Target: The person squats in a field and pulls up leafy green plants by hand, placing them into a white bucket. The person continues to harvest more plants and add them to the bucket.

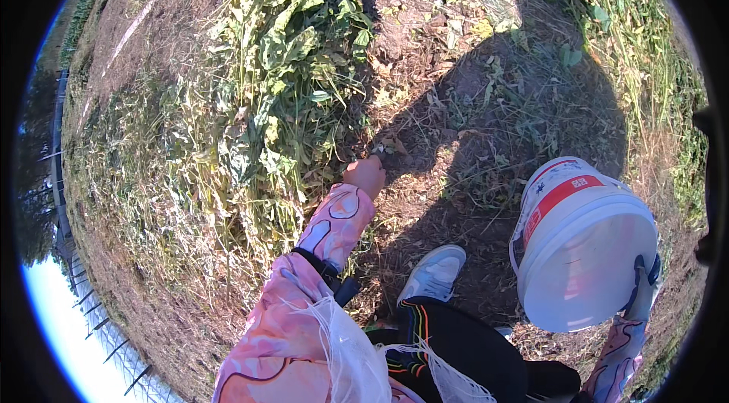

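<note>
My left hand is low at the foot of a clump of leafy plants, back of the hand up and fingers curled. Its fingertips are hidden, and a small pale item or leaf shows just past them; whether the hand grips it I cannot tell. At the right, my right hand, in a grey glove with dark fingertips, holds a white plastic bucket by its rim. The bucket is tilted with its round mouth towards me. It bears a red printed band, and its wire handle hangs on the left side.
Dry soil with plant litter lies before my light sneaker. More tall plants stand at the right. My shadow falls across the ground ahead. A fence runs at the far left, and a white fringed cloth hangs from me.
</note>
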Motion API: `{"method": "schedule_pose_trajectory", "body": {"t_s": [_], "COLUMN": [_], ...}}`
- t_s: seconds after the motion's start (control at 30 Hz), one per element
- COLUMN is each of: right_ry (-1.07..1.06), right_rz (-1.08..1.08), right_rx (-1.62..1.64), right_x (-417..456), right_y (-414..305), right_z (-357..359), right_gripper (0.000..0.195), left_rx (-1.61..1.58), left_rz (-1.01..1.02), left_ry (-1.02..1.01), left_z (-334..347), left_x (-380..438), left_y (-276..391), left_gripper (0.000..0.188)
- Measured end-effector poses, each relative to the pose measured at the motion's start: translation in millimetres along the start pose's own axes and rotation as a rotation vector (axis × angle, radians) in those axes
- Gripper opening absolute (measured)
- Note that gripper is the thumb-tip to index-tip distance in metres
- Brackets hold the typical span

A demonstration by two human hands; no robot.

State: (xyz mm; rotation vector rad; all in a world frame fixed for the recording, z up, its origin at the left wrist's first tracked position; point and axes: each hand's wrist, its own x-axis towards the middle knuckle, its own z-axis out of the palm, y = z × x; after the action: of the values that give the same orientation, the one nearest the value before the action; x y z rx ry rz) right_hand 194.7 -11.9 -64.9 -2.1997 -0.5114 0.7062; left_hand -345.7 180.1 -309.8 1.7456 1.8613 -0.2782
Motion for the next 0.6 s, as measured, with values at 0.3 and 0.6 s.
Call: {"method": "schedule_pose_trajectory", "body": {"t_s": [0.3, 0.6], "right_ry": [0.070, 0.190], "right_rz": [-0.246, -0.268], "right_rx": [0.036, 0.040], "right_x": [-14, -45], "right_y": [3, -4], "right_z": [45, 57], "right_gripper": [0.037, 0.032], "left_rx": [-0.524, -1.032], "left_rz": [-0.033, -0.040], "left_ry": [0.253, 0.178], "left_z": [12, -45], "left_x": [-11, -67], "left_y": [-27, 37], "left_gripper": [0.027, 0.038]}}
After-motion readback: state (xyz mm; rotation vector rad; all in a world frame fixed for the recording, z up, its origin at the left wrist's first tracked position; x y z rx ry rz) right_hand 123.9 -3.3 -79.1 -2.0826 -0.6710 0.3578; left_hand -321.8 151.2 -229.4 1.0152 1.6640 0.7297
